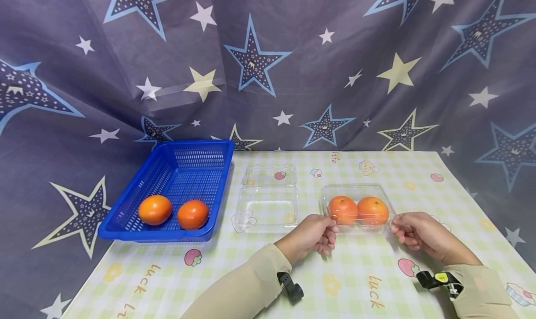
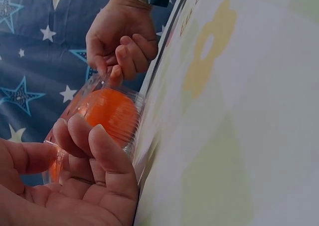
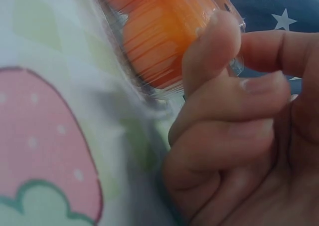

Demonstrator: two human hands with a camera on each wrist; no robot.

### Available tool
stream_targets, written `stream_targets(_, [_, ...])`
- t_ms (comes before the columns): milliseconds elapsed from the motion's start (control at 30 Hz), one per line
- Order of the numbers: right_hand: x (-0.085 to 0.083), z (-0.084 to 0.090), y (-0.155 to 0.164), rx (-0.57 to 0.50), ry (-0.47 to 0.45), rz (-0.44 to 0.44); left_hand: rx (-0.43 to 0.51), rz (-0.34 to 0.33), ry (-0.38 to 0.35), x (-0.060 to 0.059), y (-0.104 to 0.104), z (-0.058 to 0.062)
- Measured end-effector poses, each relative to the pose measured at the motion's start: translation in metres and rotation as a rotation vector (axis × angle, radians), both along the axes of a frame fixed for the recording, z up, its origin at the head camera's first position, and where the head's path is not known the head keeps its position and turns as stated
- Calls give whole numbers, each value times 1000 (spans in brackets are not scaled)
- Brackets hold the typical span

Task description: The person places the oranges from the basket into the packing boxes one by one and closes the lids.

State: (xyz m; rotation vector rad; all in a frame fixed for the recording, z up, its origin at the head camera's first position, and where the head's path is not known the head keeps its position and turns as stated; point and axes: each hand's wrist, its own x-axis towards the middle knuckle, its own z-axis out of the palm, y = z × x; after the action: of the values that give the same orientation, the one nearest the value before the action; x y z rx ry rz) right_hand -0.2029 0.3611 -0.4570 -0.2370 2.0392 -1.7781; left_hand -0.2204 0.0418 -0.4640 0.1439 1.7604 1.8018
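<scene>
Left hand (image 1: 311,235) at nine o'clock and right hand (image 1: 416,233) at three pinch the closed clear box (image 1: 357,191) of two oranges (image 1: 342,209), apparently pressing it shut; next likely calls for a steady two-handed lift.

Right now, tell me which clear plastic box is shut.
The clear box between the left hand and right hand, holding two orange fruits, is shut. The other clear box, beside the blue basket, lies open and empty.

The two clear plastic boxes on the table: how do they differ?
The closed box holds two oranges, lid shut, gripped at its ends by the left hand and right hand. The open box lies empty, lid folded back, untouched, nearer the blue basket. Both are clear plastic clamshells resting on the tablecloth.
</scene>
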Motion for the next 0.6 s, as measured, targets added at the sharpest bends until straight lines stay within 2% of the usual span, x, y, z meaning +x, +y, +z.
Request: stream_targets(600, [-2, -1, 3, -3, -4, 18, 6, -4, -16, 1, 1, 1])
